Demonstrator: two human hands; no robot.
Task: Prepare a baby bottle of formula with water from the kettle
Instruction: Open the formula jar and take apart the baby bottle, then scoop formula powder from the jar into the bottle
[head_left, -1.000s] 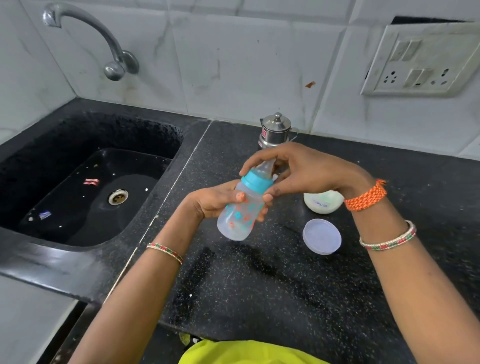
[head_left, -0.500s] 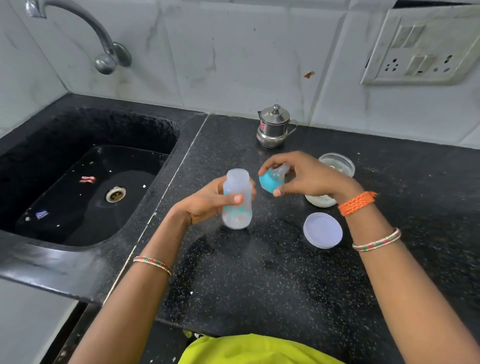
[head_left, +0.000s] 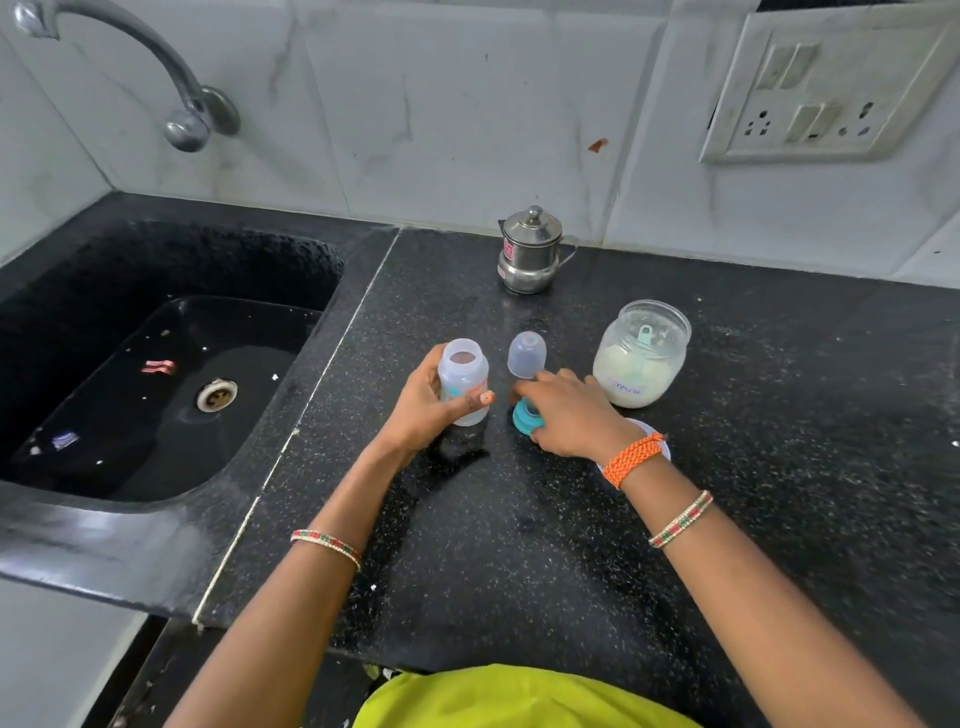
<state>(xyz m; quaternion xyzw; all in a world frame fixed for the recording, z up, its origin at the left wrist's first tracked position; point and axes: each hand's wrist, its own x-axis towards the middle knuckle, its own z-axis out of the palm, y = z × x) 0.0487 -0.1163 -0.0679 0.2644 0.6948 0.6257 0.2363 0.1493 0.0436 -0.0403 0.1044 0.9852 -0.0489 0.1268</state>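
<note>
Open bottle (head_left: 464, 384) upright on counter (head_left: 519, 545), gripped by left hand (head_left: 426, 410), right hand (head_left: 571, 415) fingers clasping teal collar (head_left: 524, 421), clear cap (head_left: 527, 354) just behind, kettle (head_left: 530, 250) at wall.

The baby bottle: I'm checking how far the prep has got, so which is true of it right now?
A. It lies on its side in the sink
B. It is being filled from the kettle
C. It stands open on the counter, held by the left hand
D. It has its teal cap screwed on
C: the bottle stands upright with an open mouth in the left hand, while the right hand sets the teal cap on the counter.
</note>
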